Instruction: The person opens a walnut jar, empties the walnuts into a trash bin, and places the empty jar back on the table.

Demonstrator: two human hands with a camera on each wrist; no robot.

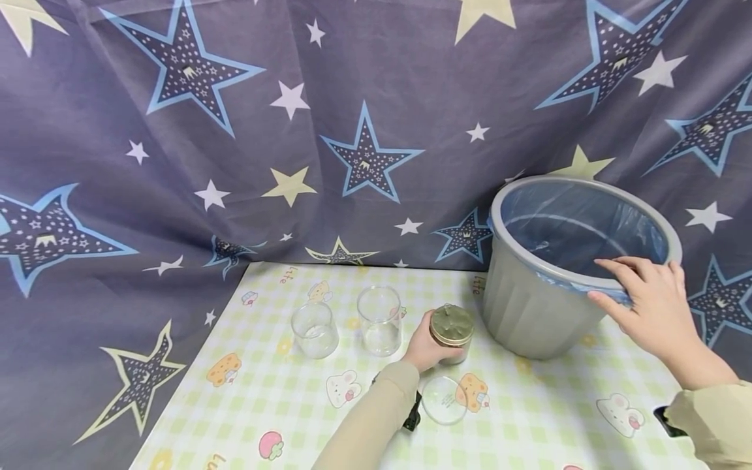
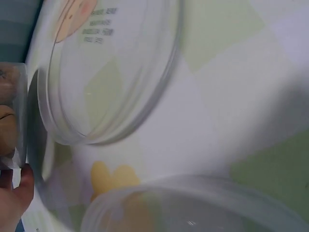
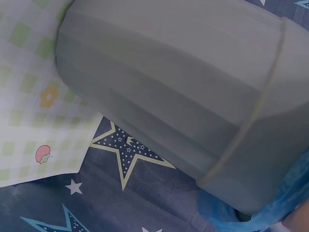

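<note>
Evidently, the left hand (image 1: 425,346) curls round a clear-walled jar (image 1: 454,326) with a lumpy olive-green top, at the tabletop's (image 1: 235,418) far side, just left of the bin (image 1: 523,307); whether its base touches down I cannot tell. Brown, rounded contents (image 2: 7,130) likely make it heavier than an empty jar. The walls look stiff and slick, perhaps brittle if glass, so the surest hold should be round the body, below the gold band, sparing the top. Near the hand, toward the near edge, a clear disc (image 1: 444,400) lies flat; leftward stand two clear containers (image 1: 380,323). The right hand (image 1: 658,307), fingers loosely spread, is at the bin's near rim, by the far right corner.
</note>
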